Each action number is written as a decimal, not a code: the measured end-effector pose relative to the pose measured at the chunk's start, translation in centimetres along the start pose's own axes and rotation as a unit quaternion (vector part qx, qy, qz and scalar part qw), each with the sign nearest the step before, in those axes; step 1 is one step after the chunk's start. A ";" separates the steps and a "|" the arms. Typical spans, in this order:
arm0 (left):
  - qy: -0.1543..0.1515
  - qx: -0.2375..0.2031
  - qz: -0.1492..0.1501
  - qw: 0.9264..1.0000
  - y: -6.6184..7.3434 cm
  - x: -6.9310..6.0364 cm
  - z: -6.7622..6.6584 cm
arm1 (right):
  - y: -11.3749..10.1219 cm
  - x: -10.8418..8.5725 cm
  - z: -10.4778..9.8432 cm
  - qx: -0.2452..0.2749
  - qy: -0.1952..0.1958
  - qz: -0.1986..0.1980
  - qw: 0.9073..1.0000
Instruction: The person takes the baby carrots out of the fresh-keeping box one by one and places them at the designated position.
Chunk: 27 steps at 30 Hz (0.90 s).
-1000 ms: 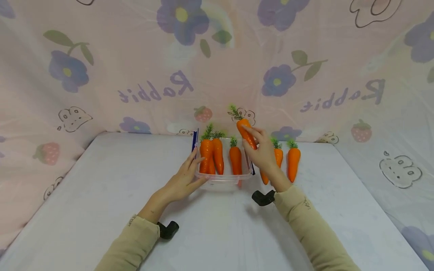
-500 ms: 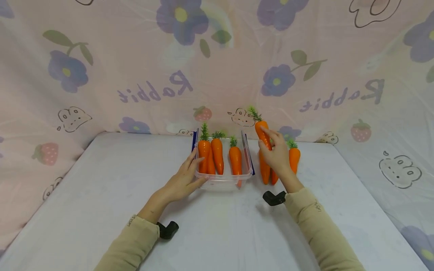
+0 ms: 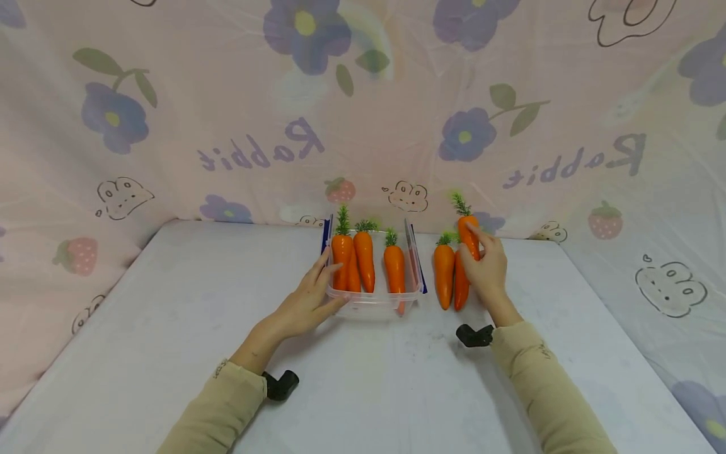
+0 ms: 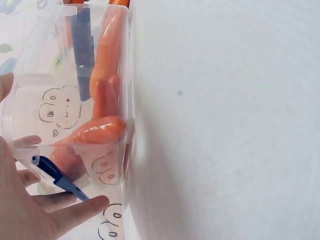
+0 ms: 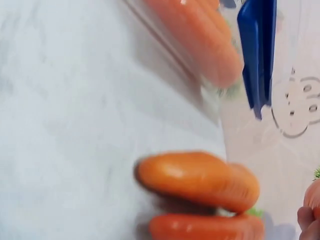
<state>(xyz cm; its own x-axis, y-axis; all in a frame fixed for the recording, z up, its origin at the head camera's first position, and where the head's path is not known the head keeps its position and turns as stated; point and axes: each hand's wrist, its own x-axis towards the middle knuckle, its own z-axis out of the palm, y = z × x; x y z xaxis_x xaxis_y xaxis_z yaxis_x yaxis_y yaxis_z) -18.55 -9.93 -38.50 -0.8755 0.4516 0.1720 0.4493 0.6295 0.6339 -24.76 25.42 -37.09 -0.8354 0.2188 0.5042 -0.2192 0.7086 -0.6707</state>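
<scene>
Orange carrot (image 3: 468, 232) pinched between thumb and fingers of right hand (image 3: 486, 261), green top (image 3: 461, 204) pointing away from it. Just left of that hand, two loose carrots (image 3: 444, 275) lie side by side on white table (image 3: 391, 384). Farther left, clear container (image 3: 374, 297) with more carrots (image 3: 394, 268) inside; left hand (image 3: 306, 306), fingers extended, rests against its left side.

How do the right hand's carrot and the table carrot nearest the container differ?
The held carrot is gripped by the right hand; the table carrot lies on the table. In the head view, the hand partly hides the held carrot; the table carrot's body shows whole. Both are orange with green tops.
</scene>
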 end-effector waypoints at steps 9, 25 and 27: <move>-0.004 -0.005 0.003 1.000 0.1 -0.1 -0.1 | 2.6 0.1 -1.0 -0.004 0.023 0.033 0.999; -0.008 -0.007 -0.001 1.000 0.2 -0.2 -0.2 | 5.5 -0.4 -2.8 -0.045 0.043 0.109 0.992; -0.006 -0.007 0.001 1.000 0.2 -0.2 -0.2 | 5.9 -0.5 -2.9 -0.052 0.036 0.117 0.991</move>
<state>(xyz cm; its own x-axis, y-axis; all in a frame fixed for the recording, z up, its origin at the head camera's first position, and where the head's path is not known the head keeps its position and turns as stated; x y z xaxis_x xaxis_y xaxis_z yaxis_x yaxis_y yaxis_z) -18.35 -9.99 -38.28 -0.8722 0.4610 0.1639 0.4487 0.6203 0.6434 -24.15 31.42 -39.76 -0.8181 0.4305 0.3813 0.0326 0.6967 -0.7166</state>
